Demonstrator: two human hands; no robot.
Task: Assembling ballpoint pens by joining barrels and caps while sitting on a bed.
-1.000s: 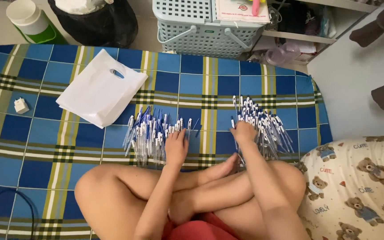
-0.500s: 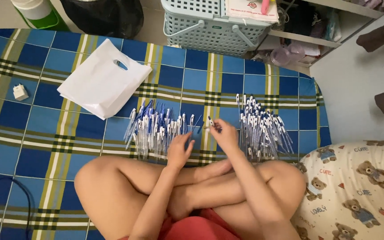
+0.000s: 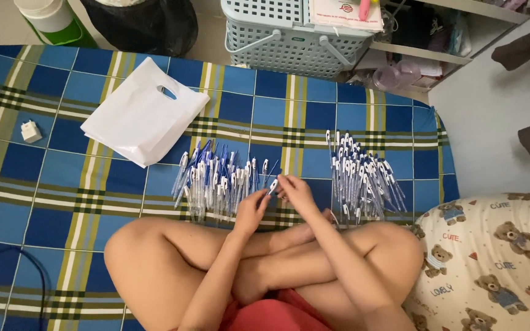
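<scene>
I sit cross-legged on a blue plaid mat [image 3: 56,202]. Two piles of blue-and-white pens lie in front of my knees: a left pile [image 3: 216,181] and a right pile [image 3: 363,175]. My right hand [image 3: 297,193] is between the piles and pinches a single pen [image 3: 273,184] at the right edge of the left pile. My left hand [image 3: 251,211] rests at the near edge of the left pile, its fingertips close to that pen, with nothing clearly gripped.
A white plastic bag [image 3: 142,113] lies on the mat behind the left pile, and a small white plug [image 3: 30,131] at far left. A pale blue basket [image 3: 289,30], a black bag [image 3: 145,24] and a green-white container [image 3: 50,18] stand beyond the mat. A bear-print cushion [image 3: 498,263] is at right.
My right hand left the right pile and moved left with a pen to the edge of the left pile. My left hand stayed at the left pile.
</scene>
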